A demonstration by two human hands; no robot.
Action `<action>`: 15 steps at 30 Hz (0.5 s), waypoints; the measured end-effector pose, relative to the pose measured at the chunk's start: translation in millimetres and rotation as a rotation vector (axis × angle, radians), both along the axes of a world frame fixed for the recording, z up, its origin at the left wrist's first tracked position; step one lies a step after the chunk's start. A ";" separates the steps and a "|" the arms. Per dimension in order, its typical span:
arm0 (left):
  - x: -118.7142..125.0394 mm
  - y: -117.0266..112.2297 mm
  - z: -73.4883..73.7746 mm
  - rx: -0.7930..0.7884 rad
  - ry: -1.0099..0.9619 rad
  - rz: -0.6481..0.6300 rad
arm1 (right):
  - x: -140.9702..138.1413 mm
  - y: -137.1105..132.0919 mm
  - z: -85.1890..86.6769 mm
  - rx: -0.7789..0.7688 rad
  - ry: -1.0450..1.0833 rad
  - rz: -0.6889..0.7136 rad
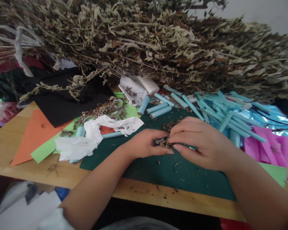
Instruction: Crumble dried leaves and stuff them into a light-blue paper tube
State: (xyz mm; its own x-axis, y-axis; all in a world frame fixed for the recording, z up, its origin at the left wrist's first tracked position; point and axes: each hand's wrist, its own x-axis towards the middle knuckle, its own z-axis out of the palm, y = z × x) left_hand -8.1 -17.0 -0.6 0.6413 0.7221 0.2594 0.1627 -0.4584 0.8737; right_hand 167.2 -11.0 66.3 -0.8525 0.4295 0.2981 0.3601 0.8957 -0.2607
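Note:
Crumbled dried leaves (165, 142) lie between my two hands over a dark green mat (148, 175). My left hand (148, 142) curls its thumb and fingers around the left side of the leaves. From the right, my right hand (199, 142) pinches at the same leaves, its fingertips close to the left hand's. More leaf crumbs (171, 125) sit just beyond the fingers. Behind the hands lie light blue paper tubes (160, 112), some with brown filling at their ends.
A big bundle of dried leafy stalks (144, 44) spans the back. Many blue tubes (230, 115) are piled at right beside pink crepe paper (266, 147). Crumpled white tissue (86, 140), orange paper (38, 134) and black sheet (60, 102) lie left on the wooden table (69, 179).

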 end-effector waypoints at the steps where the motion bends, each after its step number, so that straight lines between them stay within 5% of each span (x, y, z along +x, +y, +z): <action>1: 0.1 -0.1 0.2 -0.006 -0.010 0.001 | 1.8 -0.7 -0.7 0.012 0.001 -0.011; 9: -0.8 -1.2 0.8 -0.032 0.001 0.013 | 3.6 -8.4 -2.5 0.027 -0.111 -0.095; 15: -1.2 -1.0 0.4 -0.051 0.035 0.010 | 8.0 -4.3 -4.7 0.017 0.183 -0.243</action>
State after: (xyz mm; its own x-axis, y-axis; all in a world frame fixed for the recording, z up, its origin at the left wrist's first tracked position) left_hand -9.3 -18.0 -0.2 0.6423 0.7401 0.1991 0.1982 -0.4113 0.8897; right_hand 175.2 -15.3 61.7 -0.6572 0.6077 0.4459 0.5127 0.7941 -0.3265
